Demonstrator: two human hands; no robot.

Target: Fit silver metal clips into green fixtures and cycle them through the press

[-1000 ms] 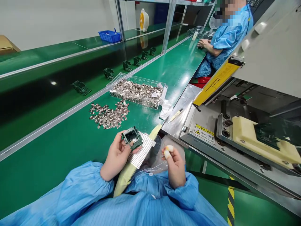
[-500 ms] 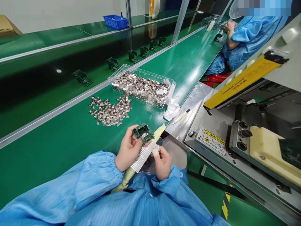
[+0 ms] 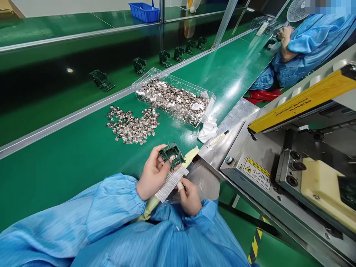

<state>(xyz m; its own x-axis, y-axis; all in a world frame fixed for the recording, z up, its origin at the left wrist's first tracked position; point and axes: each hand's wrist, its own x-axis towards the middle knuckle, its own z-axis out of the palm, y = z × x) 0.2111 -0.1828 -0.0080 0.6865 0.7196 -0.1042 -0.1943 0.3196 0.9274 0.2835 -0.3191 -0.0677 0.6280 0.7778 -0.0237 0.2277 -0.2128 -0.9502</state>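
Green frame (image 3: 176, 153), "INJURE HAND" label (image 3: 257, 173), yellow "GMJD Series" bar (image 3: 296, 104)

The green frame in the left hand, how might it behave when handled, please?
The green frame is probably stiff, as its walls look straight within the left hand. It seems fairly light, being open in the middle and held one-handed. Its thin projecting edges might snag.

The left arm (image 3: 111, 207) extends from the near left toward the middle, the left hand (image 3: 152, 174) curled in a grip, thumb pointing far right. Slightly nearer and right, the right hand (image 3: 190, 198) points far left, fingers bent, its wrist close to the torso (image 3: 164, 244).
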